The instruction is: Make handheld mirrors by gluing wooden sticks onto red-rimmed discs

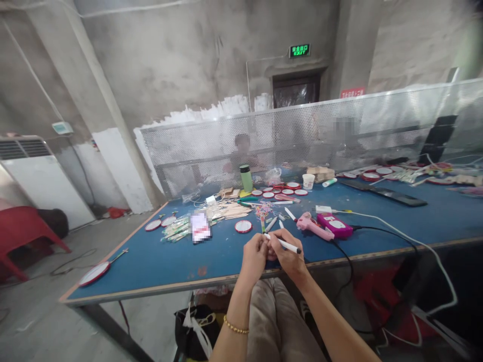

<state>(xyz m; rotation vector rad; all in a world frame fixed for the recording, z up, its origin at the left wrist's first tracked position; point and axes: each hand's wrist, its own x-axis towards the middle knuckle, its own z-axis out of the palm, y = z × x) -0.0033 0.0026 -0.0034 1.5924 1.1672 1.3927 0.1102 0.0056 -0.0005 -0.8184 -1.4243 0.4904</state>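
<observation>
Close together at the table's near edge are my two hands. My right hand is closed around a white marker pen, its black end pointing right. Beside it my left hand has its fingers pinched together; what they hold is mostly hidden. A thin greenish-orange strip shows just beyond the fingertips, and I cannot tell if it is gripped. Ahead lie colourful thin strands and a few pen-like pieces. A round white disc with a red rim rests left of them.
A pink glue gun and a magenta box with cables lie at right. Leftward are a bundle of wrapped sticks and a blurred card. Behind stand a green bottle, a paper cup and a perforated screen.
</observation>
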